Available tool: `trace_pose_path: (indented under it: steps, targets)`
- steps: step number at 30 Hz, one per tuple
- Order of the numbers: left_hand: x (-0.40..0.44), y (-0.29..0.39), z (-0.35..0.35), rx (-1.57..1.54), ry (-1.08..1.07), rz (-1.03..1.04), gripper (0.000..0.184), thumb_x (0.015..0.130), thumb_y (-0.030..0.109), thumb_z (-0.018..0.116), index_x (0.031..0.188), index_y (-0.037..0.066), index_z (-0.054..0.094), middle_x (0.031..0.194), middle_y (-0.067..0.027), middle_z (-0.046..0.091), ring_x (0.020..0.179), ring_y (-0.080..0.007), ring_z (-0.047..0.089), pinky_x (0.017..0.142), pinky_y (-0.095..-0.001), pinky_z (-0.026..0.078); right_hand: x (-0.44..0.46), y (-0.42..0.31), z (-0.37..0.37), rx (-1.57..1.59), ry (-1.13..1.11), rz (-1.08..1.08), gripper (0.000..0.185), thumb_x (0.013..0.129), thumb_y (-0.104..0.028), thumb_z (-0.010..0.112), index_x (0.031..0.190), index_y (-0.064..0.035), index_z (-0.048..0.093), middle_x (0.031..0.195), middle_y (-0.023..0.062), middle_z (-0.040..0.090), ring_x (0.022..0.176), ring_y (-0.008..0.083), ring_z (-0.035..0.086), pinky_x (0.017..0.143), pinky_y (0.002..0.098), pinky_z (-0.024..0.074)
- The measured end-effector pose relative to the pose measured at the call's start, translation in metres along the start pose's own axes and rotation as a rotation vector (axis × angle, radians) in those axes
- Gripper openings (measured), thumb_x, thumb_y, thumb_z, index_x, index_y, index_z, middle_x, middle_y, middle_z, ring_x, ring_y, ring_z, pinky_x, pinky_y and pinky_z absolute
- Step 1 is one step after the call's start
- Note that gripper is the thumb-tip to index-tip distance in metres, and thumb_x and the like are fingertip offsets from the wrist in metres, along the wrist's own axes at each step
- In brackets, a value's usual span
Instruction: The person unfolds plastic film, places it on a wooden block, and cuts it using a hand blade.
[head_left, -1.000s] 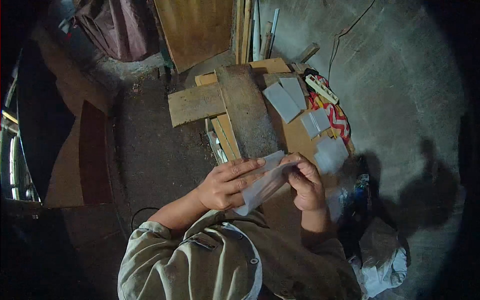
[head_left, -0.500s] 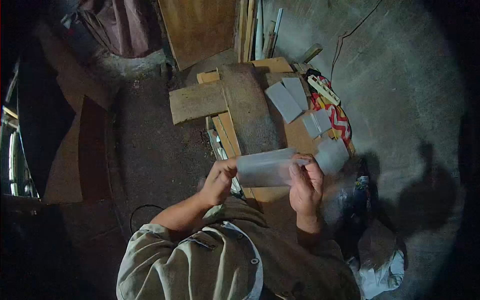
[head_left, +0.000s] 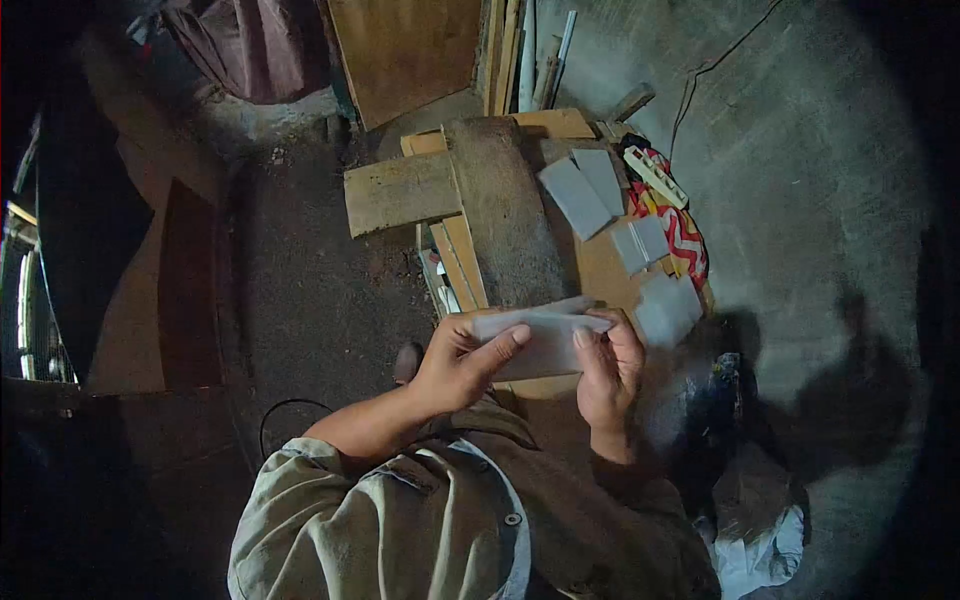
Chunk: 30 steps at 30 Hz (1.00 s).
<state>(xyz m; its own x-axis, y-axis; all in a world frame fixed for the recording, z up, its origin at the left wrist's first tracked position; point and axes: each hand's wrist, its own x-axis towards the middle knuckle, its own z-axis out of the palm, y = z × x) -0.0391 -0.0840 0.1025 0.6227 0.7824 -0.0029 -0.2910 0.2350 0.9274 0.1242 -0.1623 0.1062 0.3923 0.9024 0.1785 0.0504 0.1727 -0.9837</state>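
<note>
Between my two hands is a thin stack of translucent white sheets [head_left: 545, 345], slightly fanned at its upper edge. My left hand [head_left: 460, 365] grips the left end, thumb lying on top and fingers behind. At the right end, my right hand [head_left: 608, 370] pinches the sheets between thumb and fingers. Beyond my hands, a long worn board [head_left: 505, 215] lies on the low table. To its right are pale rectangular stacks [head_left: 577, 198], a smaller banded stack [head_left: 640, 244] and a loose translucent pile [head_left: 668, 308].
A white power strip [head_left: 656, 177] rests on red and yellow patterned cloth [head_left: 688, 245] at the table's right edge. A shorter board [head_left: 400, 192] sticks out leftward. Dark bottle-like objects [head_left: 725, 385] stand right of my right hand. A white bag [head_left: 765, 555] lies lower right.
The sheets went from tilted to roughly level between my hands. My left hand shifted to their left end, its thumb now on top. The camera view has shifted slightly.
</note>
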Motion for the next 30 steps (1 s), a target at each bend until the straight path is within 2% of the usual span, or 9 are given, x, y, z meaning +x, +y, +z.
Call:
trace_pose_path:
  steps: [5,9,13,15,17,19,24,25,30]
  targets:
    - [0.0,-0.002,-0.005,0.027,-0.032,-0.034,0.023,0.093,0.017,0.058,0.105,-0.002,0.065,0.085,0.0006,0.064,0.079,-0.0055,0.053,0.07,-0.0215,0.046,0.002,-0.001,-0.001,-0.029,-0.058,-0.009,0.02,0.094,-0.011,0.054,0.111,-0.0004,0.051,0.089,0.0012,0.055,0.078,0.0056,0.049,0.071,0.0205,0.0409]
    - [0.0,-0.008,-0.01,0.05,-0.011,-0.001,0.023,0.093,0.016,0.059,0.106,-0.002,0.065,0.085,0.0,0.064,0.078,-0.006,0.053,0.071,-0.0216,0.045,0.007,-0.019,0.021,0.041,0.123,-0.038,0.024,0.093,-0.012,0.055,0.114,-0.0013,0.049,0.089,0.0011,0.055,0.077,0.0052,0.049,0.069,0.0199,0.0408]
    - [0.001,-0.005,-0.016,0.045,-0.04,-0.042,0.023,0.093,0.016,0.059,0.104,-0.003,0.065,0.088,-0.0005,0.064,0.079,-0.0061,0.053,0.07,-0.0228,0.045,0.007,-0.001,0.001,0.111,-0.033,0.104,0.024,0.092,-0.013,0.057,0.112,-0.0008,0.05,0.09,0.0016,0.055,0.078,0.005,0.049,0.069,0.0203,0.0408]
    - [0.002,-0.005,-0.014,0.071,-0.04,-0.075,0.023,0.093,0.017,0.06,0.104,-0.003,0.065,0.088,-0.0004,0.064,0.079,-0.0061,0.053,0.07,-0.0232,0.045,0.005,0.008,-0.004,-0.065,-0.117,0.104,0.021,0.093,-0.012,0.056,0.109,-0.0007,0.052,0.092,0.002,0.055,0.081,0.0052,0.05,0.07,0.021,0.0408]
    - [0.003,-0.006,-0.009,0.012,-0.006,0.037,0.023,0.092,0.018,0.062,0.101,-0.003,0.065,0.085,0.0011,0.063,0.077,-0.0056,0.053,0.067,-0.0225,0.045,0.003,0.0,0.002,-0.051,-0.074,0.095,0.018,0.093,-0.012,0.056,0.106,-0.0011,0.054,0.09,-0.0001,0.055,0.081,0.0055,0.049,0.073,0.0212,0.0396]
    - [0.001,-0.016,-0.012,0.013,-0.022,0.011,0.023,0.091,0.019,0.063,0.1,-0.002,0.065,0.083,0.0018,0.063,0.076,-0.0054,0.053,0.066,-0.022,0.044,0.003,-0.003,0.009,-0.037,-0.03,0.087,0.015,0.092,-0.012,0.056,0.103,-0.0015,0.055,0.089,-0.0022,0.054,0.082,0.0058,0.048,0.075,0.0215,0.0385]
    - [0.001,-0.017,-0.013,0.031,-0.067,-0.092,0.021,0.09,0.02,0.065,0.095,0.0,0.066,0.082,0.0022,0.063,0.075,-0.004,0.052,0.064,-0.0217,0.044,0.003,0.003,0.011,-0.089,-0.056,-0.005,0.013,0.095,-0.014,0.05,0.102,-0.0025,0.052,0.09,-0.0003,0.054,0.083,0.0058,0.047,0.075,0.0218,0.038]
    - [0.002,-0.018,-0.013,0.031,-0.066,-0.092,0.021,0.09,0.02,0.065,0.095,0.0,0.066,0.082,0.0022,0.063,0.075,-0.004,0.052,0.064,-0.0217,0.044,0.002,0.01,0.01,-0.04,-0.094,-0.03,0.021,0.097,-0.013,0.047,0.113,0.0006,0.047,0.097,0.0045,0.053,0.086,0.0091,0.049,0.076,0.0251,0.0416]
    - [0.003,-0.018,-0.006,0.068,-0.03,-0.01,0.023,0.09,0.021,0.064,0.095,-0.002,0.066,0.08,0.0018,0.063,0.074,-0.0053,0.053,0.064,-0.0239,0.046,0.0,0.003,0.02,-0.003,-0.087,0.016,0.018,0.098,-0.013,0.042,0.111,-0.0017,0.046,0.1,0.0051,0.053,0.092,0.01,0.047,0.085,0.0266,0.0384]
